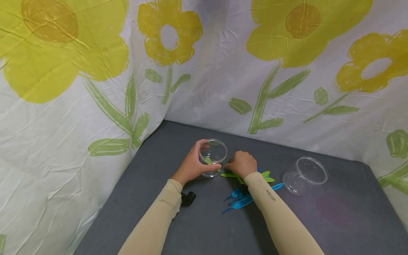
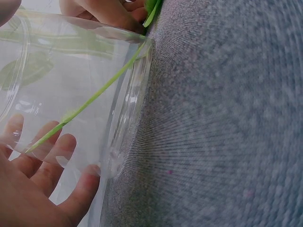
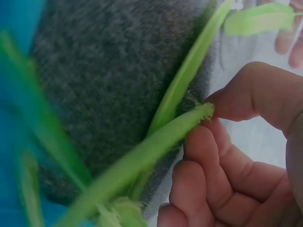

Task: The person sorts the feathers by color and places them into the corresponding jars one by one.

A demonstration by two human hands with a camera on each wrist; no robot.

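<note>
My left hand (image 1: 192,163) grips a clear plastic jar (image 1: 220,151) around its side, thumb across the front. The jar stands upright, its base close on the grey tabletop. Inside it, a thin green feather (image 2: 90,99) leans diagonally from the bottom edge toward the left fingers. Just right of the jar, my right hand (image 1: 243,163) pinches the tip of another green feather (image 3: 142,151) between thumb and index finger. More green feathers (image 1: 267,176) lie beneath and beside this hand. Blue feathers (image 1: 243,202) with thin quills lie under the right forearm, partly hidden by the sleeve.
A second clear jar (image 1: 298,182) stands to the right of the feathers. Beside the left wrist is a small black object (image 1: 188,199). Behind the dark grey table (image 1: 347,184) and along its left side hangs a flower-printed cloth (image 1: 210,88).
</note>
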